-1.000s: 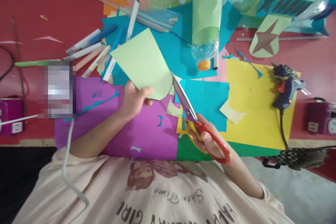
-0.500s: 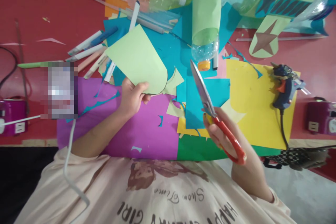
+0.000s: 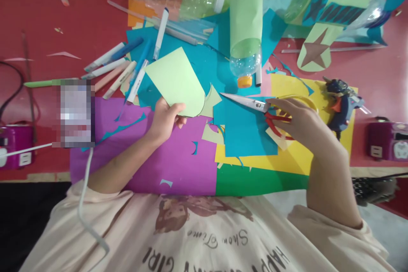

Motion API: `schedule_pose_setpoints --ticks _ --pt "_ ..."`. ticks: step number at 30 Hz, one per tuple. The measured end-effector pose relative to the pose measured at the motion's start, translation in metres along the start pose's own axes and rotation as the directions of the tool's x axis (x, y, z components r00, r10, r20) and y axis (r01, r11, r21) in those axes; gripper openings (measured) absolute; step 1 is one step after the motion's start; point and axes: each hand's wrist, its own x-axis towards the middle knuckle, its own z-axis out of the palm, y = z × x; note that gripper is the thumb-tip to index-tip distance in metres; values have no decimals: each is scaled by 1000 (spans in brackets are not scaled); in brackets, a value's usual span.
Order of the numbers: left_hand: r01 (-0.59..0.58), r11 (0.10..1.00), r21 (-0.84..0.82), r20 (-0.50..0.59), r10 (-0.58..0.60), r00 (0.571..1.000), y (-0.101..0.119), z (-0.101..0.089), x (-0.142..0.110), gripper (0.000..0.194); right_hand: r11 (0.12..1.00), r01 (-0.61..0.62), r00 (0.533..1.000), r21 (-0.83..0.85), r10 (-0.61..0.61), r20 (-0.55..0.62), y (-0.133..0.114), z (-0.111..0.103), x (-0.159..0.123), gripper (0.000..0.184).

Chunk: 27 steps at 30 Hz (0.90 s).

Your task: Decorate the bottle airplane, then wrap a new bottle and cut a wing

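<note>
My left hand [image 3: 167,123] pinches a light green paper piece [image 3: 178,83] by its lower edge. The piece has straight corners at one end and a rounded end toward the right. My right hand [image 3: 298,123] is on the red and yellow handles of the scissors [image 3: 255,104], its fingers partly covering them. The closed blades point left, over the blue paper sheet [image 3: 245,136]. Curved green offcuts [image 3: 212,100] lie between the paper piece and the scissors' tip.
A bottle wrapped in green paper [image 3: 246,17] lies beyond the scissors. Several markers [image 3: 119,78] are at the left, near a pixelated device [image 3: 76,112]. A glue gun [image 3: 346,106] rests on yellow paper at the right. A decorated bottle craft [image 3: 338,8] stands at the back right.
My right hand has moved up and right and turned palm-down, swinging the scissors from pointing away to pointing left, low over the paper. The green piece has shifted slightly right and down.
</note>
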Motion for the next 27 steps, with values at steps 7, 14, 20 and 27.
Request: schedule_pose_setpoints --ticks 7,14,20,27 --pt "81 997 -18 200 -76 977 -1 2 -2 23 987 84 963 136 -45 -267 -33 -10 17 16" --pt "223 975 -15 436 -194 879 -5 0 -2 30 853 346 894 391 -172 -415 -83 43 55 16" --pt "241 965 104 635 -251 731 -5 -3 -4 29 758 385 879 527 -127 -460 -81 56 58 20" --pt "282 943 177 651 -327 685 -3 -5 -3 39 642 312 923 700 -29 -385 -83 66 49 21"
